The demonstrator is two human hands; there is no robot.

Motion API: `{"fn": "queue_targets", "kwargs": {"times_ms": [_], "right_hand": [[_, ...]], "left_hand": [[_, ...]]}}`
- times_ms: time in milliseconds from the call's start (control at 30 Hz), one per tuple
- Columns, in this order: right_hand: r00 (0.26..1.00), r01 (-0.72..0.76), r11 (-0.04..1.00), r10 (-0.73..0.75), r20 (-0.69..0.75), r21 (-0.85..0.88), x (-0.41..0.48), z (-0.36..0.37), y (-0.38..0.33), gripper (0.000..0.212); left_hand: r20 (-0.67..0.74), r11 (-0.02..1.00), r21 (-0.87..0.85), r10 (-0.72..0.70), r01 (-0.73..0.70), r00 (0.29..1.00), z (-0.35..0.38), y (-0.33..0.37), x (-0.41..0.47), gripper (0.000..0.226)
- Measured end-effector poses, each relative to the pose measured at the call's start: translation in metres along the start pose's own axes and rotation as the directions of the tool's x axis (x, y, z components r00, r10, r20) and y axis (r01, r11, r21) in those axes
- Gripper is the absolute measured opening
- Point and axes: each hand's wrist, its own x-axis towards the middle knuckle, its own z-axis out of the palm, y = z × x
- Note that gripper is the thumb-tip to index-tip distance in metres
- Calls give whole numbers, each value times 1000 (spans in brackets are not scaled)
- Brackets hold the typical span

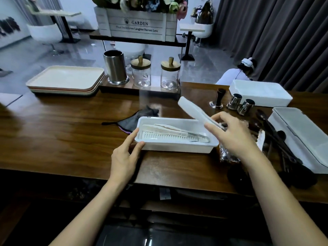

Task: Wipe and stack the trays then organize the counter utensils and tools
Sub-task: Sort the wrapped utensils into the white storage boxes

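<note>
**White Tongs Held Over the Open Box**

At the near middle of the counter (71, 139) sits an open white box (175, 147), with 2 pale utensils lying lengthwise inside: tongs (170, 128) and a toothed comb-like tool (166, 138). The left hand (124, 157) rests against the box's left end, thumb and fingers loosely spread along the rim, not closed around it. The right hand (232, 134) pinches a long white utensil (197, 111) by its near end, the piece tilted up and pointing far-left above the box's right corner.

Behind the box lies a dark cloth (134, 119). Far left, the trays (67, 80) sit stacked. Beside them stand a steel cup (115, 68) and 2 glass jars (141, 73) with wooden lids. To the right, 2 small metal cups (239, 103) lie tipped near a closed white box (260, 93), and dark spoons (273, 132) lie scattered beside another lidded box (301, 135).
</note>
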Motion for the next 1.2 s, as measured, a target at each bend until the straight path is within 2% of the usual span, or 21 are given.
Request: {"fn": "queue_targets", "kwargs": {"times_ms": [133,333,633,767,900,1033,1200], "right_hand": [[978,144,984,-126,166,-107,24,38,-11,20],[951,203,966,-156,266,-161,49,76,-21,32],[927,205,979,-196,319,5,57,90,-39,15],[918,209,978,-186,350,-28,58,99,-42,23],[918,216,975,-223,327,57,55,103,-46,22],[921,175,983,-141,363,-63,52,109,-38,33],[917,56,987,7,398,-148,53,102,-24,14]], "left_hand": [[-15,1000,-17,24,-24,1000,2,-5,2,48],[-29,1000,-22,14,-15,999,4,-11,4,49],[-22,999,-11,33,-33,999,4,-10,4,50],[-20,999,-18,32,-32,999,3,-8,4,47],[-20,1000,-11,24,-24,1000,4,-9,5,49],[-15,1000,5,14,-14,1000,6,-14,6,52],[-22,1000,-14,-1,1,1000,6,-14,6,53]]}}
